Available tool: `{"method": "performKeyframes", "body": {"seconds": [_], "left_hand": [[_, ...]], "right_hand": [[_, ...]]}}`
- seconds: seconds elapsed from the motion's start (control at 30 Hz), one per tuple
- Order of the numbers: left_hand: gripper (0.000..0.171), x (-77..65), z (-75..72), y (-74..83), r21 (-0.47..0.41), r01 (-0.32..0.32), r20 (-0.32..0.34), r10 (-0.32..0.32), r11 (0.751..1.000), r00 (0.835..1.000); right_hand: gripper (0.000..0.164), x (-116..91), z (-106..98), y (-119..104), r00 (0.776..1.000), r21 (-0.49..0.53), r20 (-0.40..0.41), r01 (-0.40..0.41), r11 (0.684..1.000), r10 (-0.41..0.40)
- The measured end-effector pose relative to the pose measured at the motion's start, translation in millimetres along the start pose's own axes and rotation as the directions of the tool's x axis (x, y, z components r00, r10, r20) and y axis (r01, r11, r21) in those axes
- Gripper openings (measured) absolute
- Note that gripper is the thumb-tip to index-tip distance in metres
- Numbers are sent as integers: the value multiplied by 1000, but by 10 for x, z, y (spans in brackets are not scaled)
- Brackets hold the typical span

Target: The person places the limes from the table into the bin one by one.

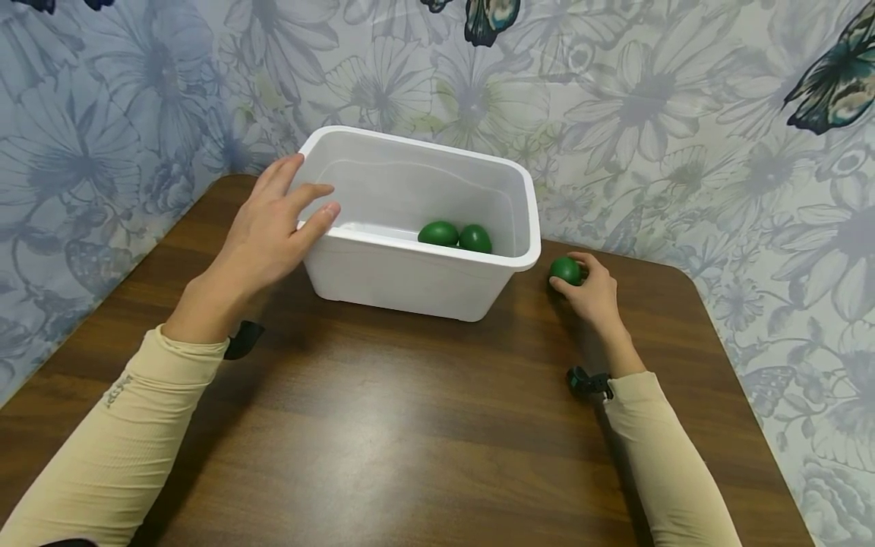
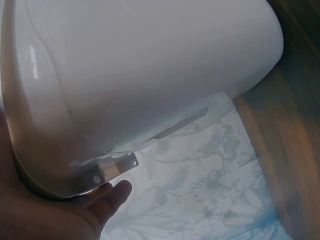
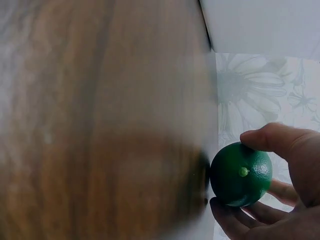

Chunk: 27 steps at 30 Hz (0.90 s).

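Note:
A white plastic bin (image 1: 403, 273) stands toward the back of the table, with two green limes (image 1: 438, 234) lying side by side inside. My left hand (image 1: 266, 220) is at the bin's left end, its fingers spread loosely about the rim; in the left wrist view the hand (image 2: 55, 215) touches the rim's underside. To the right of the bin, my right hand (image 1: 593, 292) pinches another green lime (image 1: 565, 270) between thumb and fingers, at the tabletop. The right wrist view shows this lime (image 3: 240, 175) with its pale stem spot facing the camera.
The brown wooden table (image 1: 383, 425) has rounded back corners and meets a wall with floral wallpaper (image 1: 615, 137). Dark butterfly decorations (image 1: 837, 76) show on the wall. Bands (image 1: 589, 382) are worn at both wrists, over light sleeves.

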State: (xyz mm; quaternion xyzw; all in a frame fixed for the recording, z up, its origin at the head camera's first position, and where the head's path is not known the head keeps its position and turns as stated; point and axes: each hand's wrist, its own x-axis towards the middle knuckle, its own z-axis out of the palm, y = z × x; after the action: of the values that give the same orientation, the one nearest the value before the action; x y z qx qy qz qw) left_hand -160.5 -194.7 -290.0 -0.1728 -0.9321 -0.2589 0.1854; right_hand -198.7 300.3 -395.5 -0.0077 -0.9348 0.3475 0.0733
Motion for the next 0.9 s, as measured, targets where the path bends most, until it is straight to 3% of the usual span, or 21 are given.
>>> {"method": "performKeyframes", "body": {"seconds": [0.33,0.67,0.9], "left_hand": [[53,3,-1,-7,-1,-4,0,4,1000,1000],[53,9,4,-8,8,-4,1,4,1000,1000],[52,13,10,-21,2,-5,-7,5,1000,1000]], "right_hand": [[60,-30,9,-83,994,24,-111,24,999,-21],[59,-57,-200,-458,973,64,-203,126,990,-111],[55,-110,-321,-717,946,112,-264,224,968,-189]]}}
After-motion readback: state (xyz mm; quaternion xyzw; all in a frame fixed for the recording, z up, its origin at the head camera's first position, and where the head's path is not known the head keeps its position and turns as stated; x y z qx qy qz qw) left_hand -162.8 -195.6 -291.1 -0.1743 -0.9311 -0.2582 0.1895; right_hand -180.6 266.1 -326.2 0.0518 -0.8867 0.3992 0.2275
